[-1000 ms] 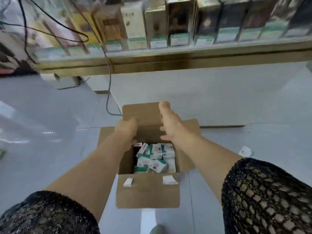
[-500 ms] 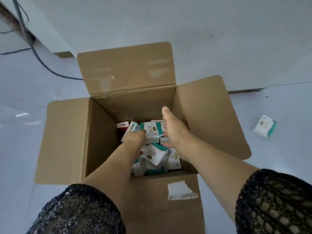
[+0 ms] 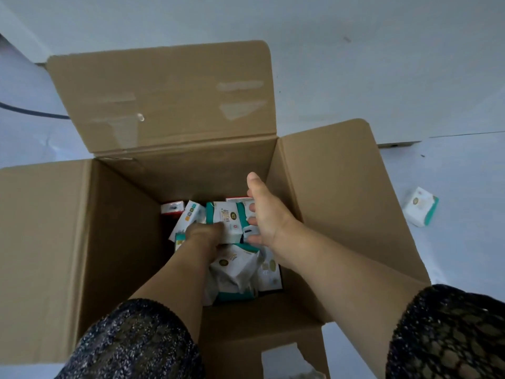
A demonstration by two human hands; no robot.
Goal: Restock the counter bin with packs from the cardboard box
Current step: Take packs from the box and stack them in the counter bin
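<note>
Both hands: deep inside the open brown cardboard box (image 3: 328, 187).
Left hand (image 3: 203, 233): grips a white-and-teal wrapped pack (image 3: 228, 220).
Right hand (image 3: 266, 214): open, just beside it.
Tip: gather several, lift straight up.

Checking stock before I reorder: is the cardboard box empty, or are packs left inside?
Not empty. White-and-teal packs lie jumbled at the bottom of the open cardboard box; how deep the pile goes, cannot tell.
</note>
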